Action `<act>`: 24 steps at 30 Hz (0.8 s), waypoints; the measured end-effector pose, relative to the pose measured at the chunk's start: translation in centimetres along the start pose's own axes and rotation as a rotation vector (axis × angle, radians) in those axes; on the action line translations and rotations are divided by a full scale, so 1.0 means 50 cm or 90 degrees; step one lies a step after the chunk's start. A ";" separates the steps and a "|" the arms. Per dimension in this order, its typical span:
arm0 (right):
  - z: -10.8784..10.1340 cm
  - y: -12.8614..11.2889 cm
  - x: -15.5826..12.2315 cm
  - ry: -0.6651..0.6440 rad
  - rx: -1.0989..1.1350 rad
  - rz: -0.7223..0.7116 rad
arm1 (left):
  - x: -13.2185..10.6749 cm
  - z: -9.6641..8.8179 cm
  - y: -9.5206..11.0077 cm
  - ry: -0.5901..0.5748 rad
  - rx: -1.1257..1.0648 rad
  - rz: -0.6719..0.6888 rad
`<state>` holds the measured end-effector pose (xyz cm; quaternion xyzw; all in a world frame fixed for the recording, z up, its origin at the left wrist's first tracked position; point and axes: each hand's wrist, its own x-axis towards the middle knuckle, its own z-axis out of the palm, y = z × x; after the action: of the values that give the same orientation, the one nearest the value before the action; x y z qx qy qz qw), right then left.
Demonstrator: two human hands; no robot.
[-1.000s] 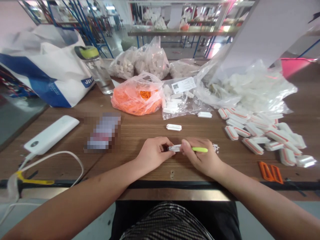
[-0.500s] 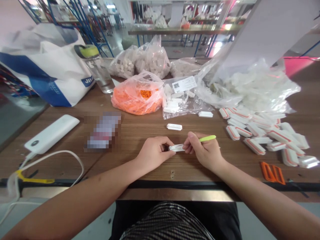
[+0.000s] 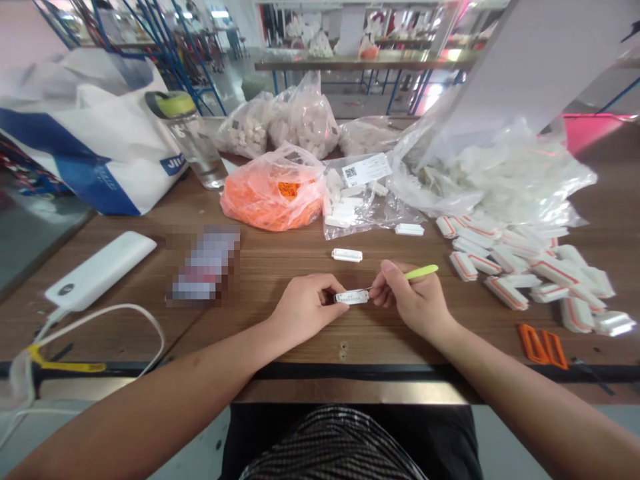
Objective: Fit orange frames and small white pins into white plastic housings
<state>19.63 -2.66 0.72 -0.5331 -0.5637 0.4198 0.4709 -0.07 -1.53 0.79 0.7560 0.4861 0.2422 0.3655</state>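
left hand (image 3: 305, 308): knuckles up and fingers curled in, with thumb and fingertips pinched tight on the left end of the white strip (image 3: 351, 297). The forearm comes in low from the bottom left.

right hand (image 3: 413, 300): closed around the green tool (image 3: 421, 271) like a pen. The handle sticks out up and to the right, and the thin tip points at the strip's right end. The wrist is bent inward.

white strip: held roughly level between the two hands, close to the front edge of the table (image 3: 280, 260). Honestly can't tell if it's resting on the wood or just off it.

spare white piece (image 3: 347, 255): lies flat on the table just beyond the hands, touching neither.

orange bag (image 3: 273, 193): further back, left of centre.

finished-looking pile (image 3: 525, 267): white pieces with orange edges, spread out to the right of the right hand.

orange clips (image 3: 543, 345): near the front edge, off to the right.

power bank (image 3: 100, 270): well off to the left, with its cable looping toward the edge.
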 end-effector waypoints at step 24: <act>0.000 -0.018 -0.011 -0.080 -0.203 -0.174 | -0.002 0.003 0.000 0.016 0.021 0.012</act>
<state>19.42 -3.28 1.53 -0.4920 -0.7184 0.2898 0.3972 0.02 -1.67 0.71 0.7635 0.4874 0.2467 0.3445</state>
